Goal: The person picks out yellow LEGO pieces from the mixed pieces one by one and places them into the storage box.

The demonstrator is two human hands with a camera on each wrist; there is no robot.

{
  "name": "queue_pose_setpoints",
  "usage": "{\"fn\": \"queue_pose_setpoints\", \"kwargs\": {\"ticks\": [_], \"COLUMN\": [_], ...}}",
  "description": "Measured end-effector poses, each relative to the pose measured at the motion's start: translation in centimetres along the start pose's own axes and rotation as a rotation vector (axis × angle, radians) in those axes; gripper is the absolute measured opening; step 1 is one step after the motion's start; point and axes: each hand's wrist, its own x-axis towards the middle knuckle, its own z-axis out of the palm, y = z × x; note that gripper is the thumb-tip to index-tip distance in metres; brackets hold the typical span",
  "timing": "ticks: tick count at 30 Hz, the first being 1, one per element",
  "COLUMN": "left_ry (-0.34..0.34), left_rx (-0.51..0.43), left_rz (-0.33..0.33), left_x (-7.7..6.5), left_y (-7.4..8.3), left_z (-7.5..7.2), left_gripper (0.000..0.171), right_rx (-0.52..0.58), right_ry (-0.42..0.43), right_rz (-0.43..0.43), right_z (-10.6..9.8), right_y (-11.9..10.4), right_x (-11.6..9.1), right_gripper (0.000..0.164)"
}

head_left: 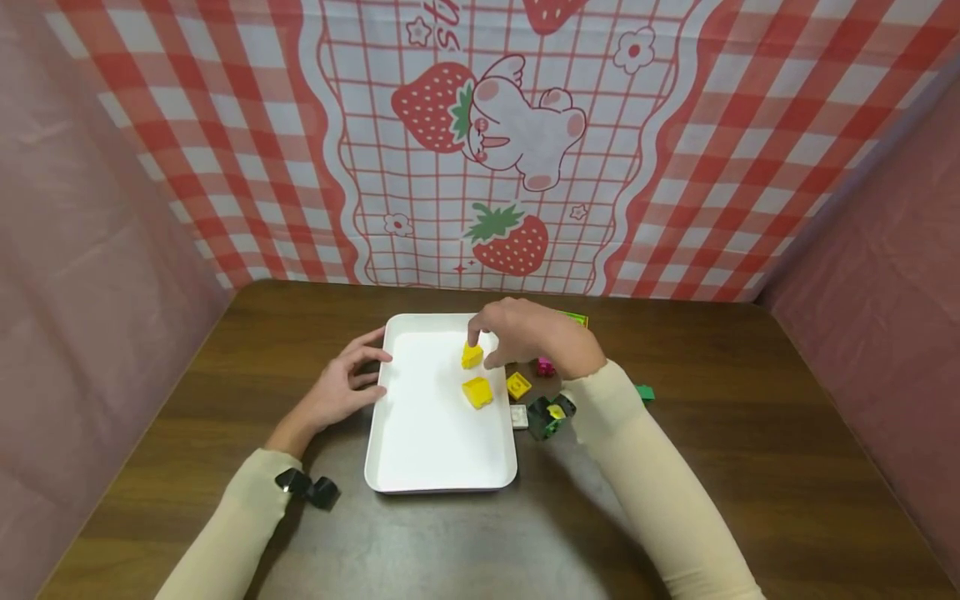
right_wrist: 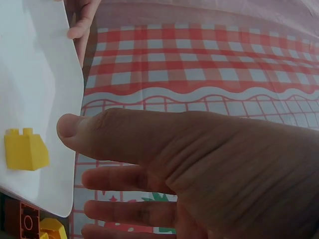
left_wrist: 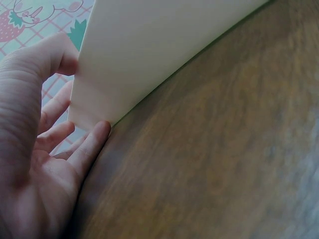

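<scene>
A white tray (head_left: pixel 427 450) lies on the table, with two yellow toy bricks in its right half. My left hand (head_left: pixel 347 385) is at the tray's left side, its spread fingertips touching the outer wall and rim. Over the tray's right edge reaches my right hand (head_left: pixel 517 333), index finger pointing down close above the farther yellow brick (head_left: pixel 472 357). The nearer yellow brick (head_left: pixel 477 392) lies just in front of it. In the right wrist view the thumb (right_wrist: pixel 99 132) stands apart from a studded, sloped yellow brick (right_wrist: pixel 26 152), and the fingers are loosely extended.
Beside the tray's right edge lie a yellow brick (head_left: pixel 518 386), a white brick (head_left: pixel 519 417) and a pink piece (head_left: pixel 545 367), partly behind the right hand. Green pieces show farther right, one (head_left: pixel 645 392) beyond the sleeve. A strawberry-print cloth (head_left: pixel 517 242) hangs behind the table.
</scene>
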Motion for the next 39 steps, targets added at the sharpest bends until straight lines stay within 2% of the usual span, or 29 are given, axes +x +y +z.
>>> {"fn": "queue_pose_setpoints", "kwargs": {"ticks": [6,16,24,32,39], "left_ry": [0.0,0.006,0.008,0.007,0.006], "left_rx": [0.001,0.014,0.01,0.015,0.019], "left_rz": [0.004,0.001,-0.002,-0.007,-0.008], "left_x": [0.0,0.1,0.2,0.0,0.0], "left_y": [-0.1,0.0,0.0,0.1,0.2], "left_z": [0.0,0.0,0.0,-0.1,-0.1], "left_gripper": [0.043,0.043,0.043,0.043,0.043], "right_rx": [-0.004,-0.031,-0.045,-0.055,-0.047], "right_ry": [0.027,0.158,0.23,0.311,0.333], "right_rz": [0.002,-0.023,0.025,0.034,0.058], "right_z": [-0.3,-0.5,-0.7,-0.9,-1.1], "right_y": [0.5,1.7,2.4,3.2,3.8], "right_x": [-0.1,0.0,0.0,0.0,0.0], "right_gripper": [0.044,0.051,0.054,0.057,0.06]}}
